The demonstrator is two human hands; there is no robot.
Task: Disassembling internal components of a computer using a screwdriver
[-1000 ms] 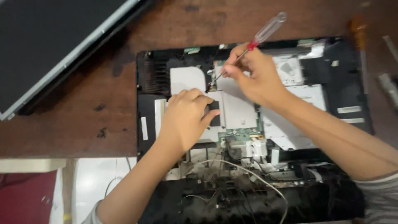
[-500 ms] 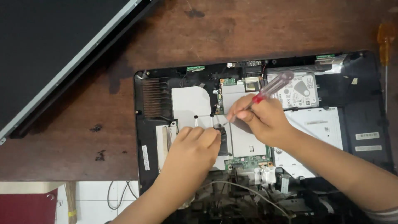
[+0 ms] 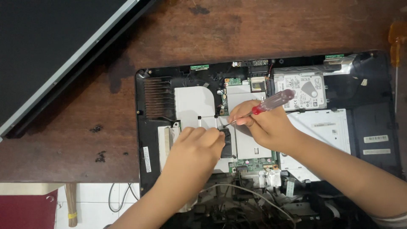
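Note:
An opened black laptop base (image 3: 377, 89) lies on a brown wooden table, its silver shields, green circuit board (image 3: 254, 163) and hard drive (image 3: 303, 91) exposed. My right hand (image 3: 267, 125) grips a screwdriver (image 3: 269, 104) with a clear handle and red collar, its tip down on the silver plate near the middle. My left hand (image 3: 193, 150) rests on the board just left of that tip, fingertips pinching a small black part (image 3: 227, 142).
A dark flat screen panel (image 3: 51, 55) lies at the table's upper left. An orange-handled tool (image 3: 396, 36) sits at the right edge. Loose cables (image 3: 237, 199) spill from the laptop's near side. White floor tiles and a red object (image 3: 25, 212) show below the table.
The view has shifted so the laptop sits lower and more to the right. My right hand has lowered the screwdriver from upright to a shallow tilt. My left hand stays beside the tip.

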